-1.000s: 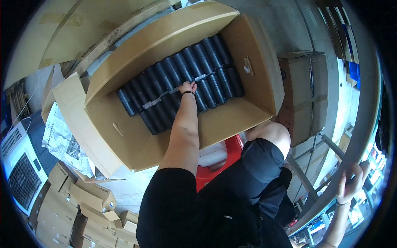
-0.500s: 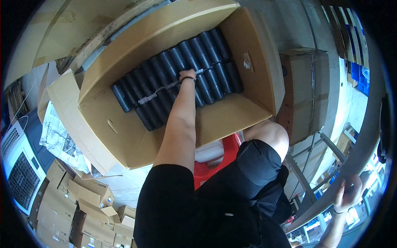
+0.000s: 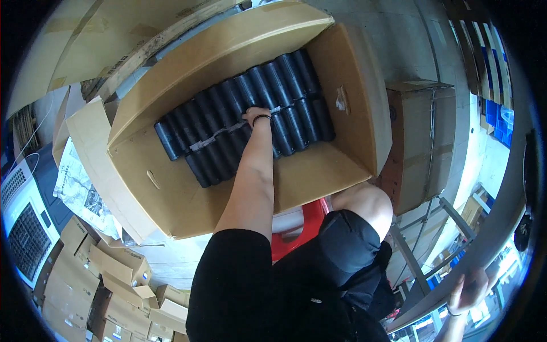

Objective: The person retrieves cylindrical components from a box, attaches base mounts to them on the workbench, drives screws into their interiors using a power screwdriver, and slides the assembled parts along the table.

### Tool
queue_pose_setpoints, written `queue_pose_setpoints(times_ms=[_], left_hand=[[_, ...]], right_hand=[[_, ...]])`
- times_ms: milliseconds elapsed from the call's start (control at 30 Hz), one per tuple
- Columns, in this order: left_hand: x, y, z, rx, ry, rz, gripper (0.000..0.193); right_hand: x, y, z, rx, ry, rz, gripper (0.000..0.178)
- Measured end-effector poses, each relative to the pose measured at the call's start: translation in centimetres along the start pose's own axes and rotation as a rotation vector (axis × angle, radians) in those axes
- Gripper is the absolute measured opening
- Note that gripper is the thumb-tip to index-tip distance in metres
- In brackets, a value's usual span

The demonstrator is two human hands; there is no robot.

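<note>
My left hand (image 3: 256,115) reaches into a large open cardboard box (image 3: 307,183). Its fingers are closed, pressed down at the seam between two rows of black cylinders (image 3: 274,80). The fingertips are hidden, so what they grip does not show. The cylinders lie side by side, with pale strips along parts of the seam. Far off at the lower right, my right hand (image 3: 470,292) is raised beside a curved grey band (image 3: 410,310). Its thumb stands apart from the bent fingers. Blur and glare hide whether anything is in it.
A red stool (image 3: 302,228) stands between the box and my bent knee (image 3: 364,208). Another carton (image 3: 421,145) is to the right, near a grey metal frame (image 3: 419,265). Stacked cartons (image 3: 71,285) and a white appliance with a dark grille (image 3: 28,228) are at the left.
The view has shifted, so the cylinders sit slightly lower in the picture. My left hand remains at the seam. My right hand has moved down and a little left in the picture.
</note>
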State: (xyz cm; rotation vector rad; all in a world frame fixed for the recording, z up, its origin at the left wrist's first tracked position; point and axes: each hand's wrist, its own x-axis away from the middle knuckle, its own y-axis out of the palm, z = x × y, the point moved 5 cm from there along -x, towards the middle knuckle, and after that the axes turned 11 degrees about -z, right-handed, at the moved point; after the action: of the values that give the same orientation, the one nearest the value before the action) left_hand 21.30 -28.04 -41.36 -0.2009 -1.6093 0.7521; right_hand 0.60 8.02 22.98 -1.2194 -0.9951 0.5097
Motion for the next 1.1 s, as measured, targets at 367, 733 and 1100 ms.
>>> queue_pose_setpoints(times_ms=[367,733,1100], left_hand=[[2.5,-1.6,0.3,-0.138,0.037,0.035,0.027],[4.0,-0.8,-2.2,0.171,-0.028,0.042,0.058],[3.0,-2.5,-5.0,0.908,0.259,-0.2,0.04]], right_hand=[[1.1,0.0,0.2,-0.096,0.013,0.008,0.032],[0.4,0.2,-0.4,0.395,-0.264,-0.057,0.028],[-1.5,0.2,-0.4,0.101,-0.044,0.061,0.027]])
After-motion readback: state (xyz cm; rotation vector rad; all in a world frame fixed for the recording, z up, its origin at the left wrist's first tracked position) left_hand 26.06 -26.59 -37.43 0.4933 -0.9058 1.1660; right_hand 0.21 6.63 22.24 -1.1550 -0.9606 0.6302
